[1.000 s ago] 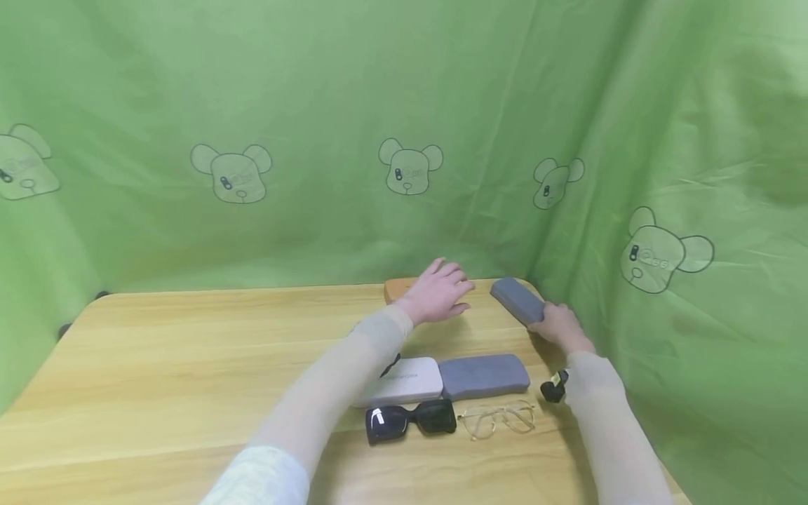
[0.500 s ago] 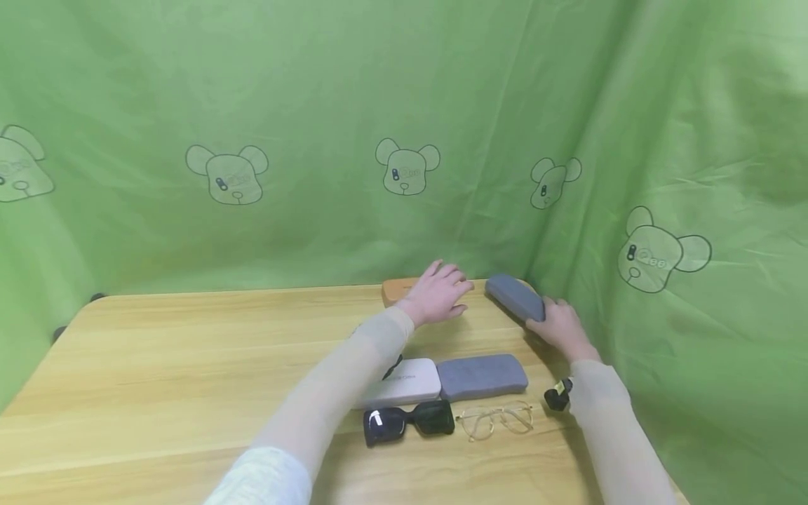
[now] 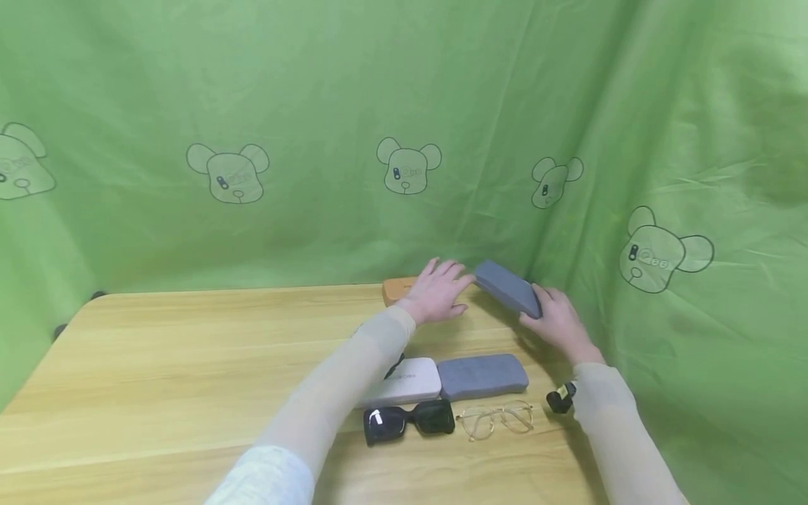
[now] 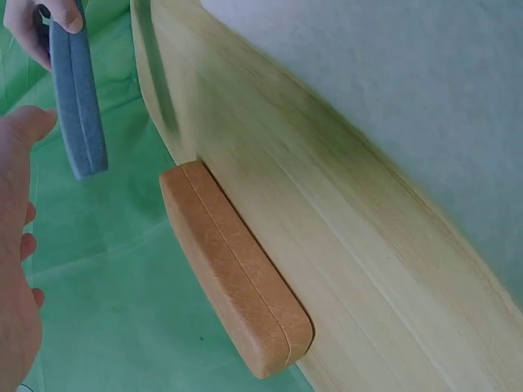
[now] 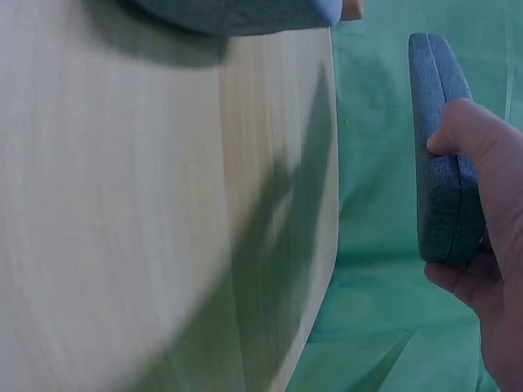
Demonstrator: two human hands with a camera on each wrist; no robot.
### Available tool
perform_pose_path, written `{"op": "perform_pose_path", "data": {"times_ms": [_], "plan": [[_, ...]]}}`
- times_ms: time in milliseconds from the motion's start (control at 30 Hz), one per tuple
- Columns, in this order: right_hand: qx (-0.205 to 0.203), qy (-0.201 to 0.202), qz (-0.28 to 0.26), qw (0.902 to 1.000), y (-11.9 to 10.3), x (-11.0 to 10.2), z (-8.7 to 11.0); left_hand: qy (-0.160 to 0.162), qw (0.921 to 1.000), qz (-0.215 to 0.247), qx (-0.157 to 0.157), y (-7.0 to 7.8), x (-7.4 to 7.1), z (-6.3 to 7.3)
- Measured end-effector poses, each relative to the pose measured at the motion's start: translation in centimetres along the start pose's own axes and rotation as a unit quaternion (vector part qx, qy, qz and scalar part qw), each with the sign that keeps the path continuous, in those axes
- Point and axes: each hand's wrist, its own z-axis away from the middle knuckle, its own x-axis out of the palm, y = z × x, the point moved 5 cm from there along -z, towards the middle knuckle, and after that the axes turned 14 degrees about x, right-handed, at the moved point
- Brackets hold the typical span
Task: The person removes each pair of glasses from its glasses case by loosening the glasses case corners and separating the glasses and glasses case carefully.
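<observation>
My right hand [image 3: 558, 324] grips one end of a grey-blue glasses case [image 3: 507, 287], thumb on one side and fingers on the other. This closed case is held tilted above the back right of the table, its far end raised. My left hand [image 3: 437, 291] hovers with loosely spread fingers and holds nothing. A small gap separates its thumb from the lifted case in the left wrist view. Beside and partly behind the left hand lies an orange-brown glasses case [image 4: 237, 269], closed, near the table's back edge.
Nearer the front, a white glasses case [image 3: 410, 379] and a second grey-blue case [image 3: 482, 375] lie side by side. Before them are black sunglasses [image 3: 410, 421] and thin-framed eyeglasses [image 3: 496, 421]. Green curtain [image 3: 303, 231] borders the wooden table [image 3: 189, 365] at the back and right.
The right hand has raised the grey-blue glasses case off the table and brought it slightly left, its far end tipping up towards the left hand. The left hand has hardly moved.
</observation>
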Motion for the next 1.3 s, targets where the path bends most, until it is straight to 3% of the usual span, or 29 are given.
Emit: {"op": "perform_pose_path", "data": {"times_ms": [567,933,1300], "plan": [[-0.084,0.019,-0.004,0.9963,-3.8,-0.9,1.3,-0.009,0.9995,0.009,-0.029,-0.7,0.0,0.3],[-0.142,0.044,-0.015,0.9888,-5.4,-1.1,1.8,0.002,0.9987,0.025,-0.044,-1.4,0.2,0.9],[-0.2,0.073,-0.038,0.9763,-6.9,-1.1,2.1,0.018,0.9987,0.012,-0.046,-2.4,0.4,1.8]]}}
